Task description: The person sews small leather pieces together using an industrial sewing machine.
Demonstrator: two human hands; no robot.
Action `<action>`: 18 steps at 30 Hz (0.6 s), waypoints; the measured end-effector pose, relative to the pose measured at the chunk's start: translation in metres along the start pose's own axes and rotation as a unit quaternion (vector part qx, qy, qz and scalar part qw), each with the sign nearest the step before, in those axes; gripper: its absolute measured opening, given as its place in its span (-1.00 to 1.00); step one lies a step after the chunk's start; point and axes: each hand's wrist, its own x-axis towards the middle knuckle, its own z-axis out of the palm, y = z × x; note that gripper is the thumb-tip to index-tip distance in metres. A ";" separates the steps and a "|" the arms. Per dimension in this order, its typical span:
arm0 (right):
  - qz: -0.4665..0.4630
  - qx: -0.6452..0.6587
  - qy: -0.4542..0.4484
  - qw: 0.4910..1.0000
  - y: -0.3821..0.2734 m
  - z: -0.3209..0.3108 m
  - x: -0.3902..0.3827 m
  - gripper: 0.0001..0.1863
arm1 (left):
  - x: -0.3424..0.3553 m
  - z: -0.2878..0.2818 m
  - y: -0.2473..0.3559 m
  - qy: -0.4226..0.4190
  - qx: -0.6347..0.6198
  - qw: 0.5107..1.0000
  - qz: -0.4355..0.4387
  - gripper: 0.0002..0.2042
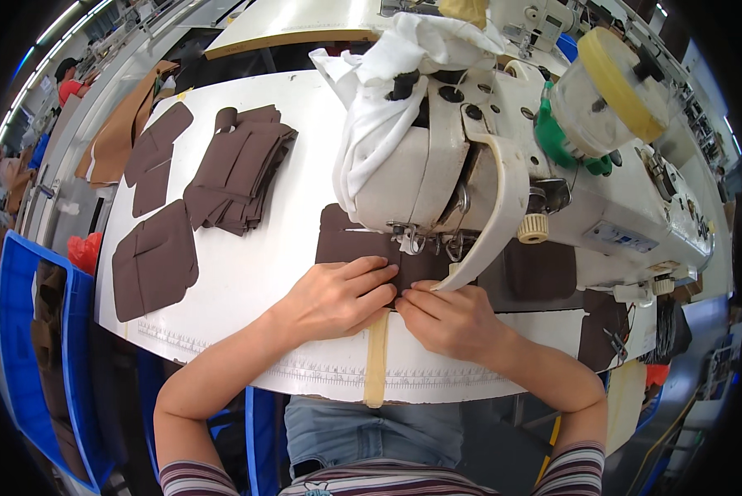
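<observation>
A brown fabric piece (348, 241) lies flat on the white table (247, 273) under the presser foot (406, 240) of a white sewing machine (503, 165). My left hand (338, 296) rests palm down on the fabric's near edge, fingers spread and pointing right. My right hand (449, 318) pinches the fabric's near edge just beside the left fingertips, in front of the needle area. A tan strip (377, 357) hangs over the table's front edge between my forearms.
A stack of brown cut pieces (237, 178) and single brown pieces (154, 260) lie at the left of the table. White cloth (387, 91) drapes over the machine head. A blue bin (36, 347) stands at the far left. More brown fabric (544, 269) lies behind the machine.
</observation>
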 end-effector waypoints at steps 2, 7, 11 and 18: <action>-0.006 0.001 0.005 1.000 0.001 0.001 0.001 -0.82 | 0.001 -0.001 -0.001 -0.004 -0.007 1.000 0.002 -0.86; -0.017 -0.021 0.002 1.000 0.003 0.002 0.004 -0.85 | -0.006 -0.007 -0.014 -0.040 -0.035 0.995 0.085 -0.83; -0.032 -0.022 -0.012 0.999 0.007 0.002 0.007 -0.90 | -0.010 -0.005 -0.023 -0.043 -0.067 0.991 0.110 -0.78; -0.029 -0.038 -0.040 0.998 0.017 0.002 0.010 -0.82 | -0.005 0.000 -0.035 -0.020 -0.055 0.990 0.131 -0.78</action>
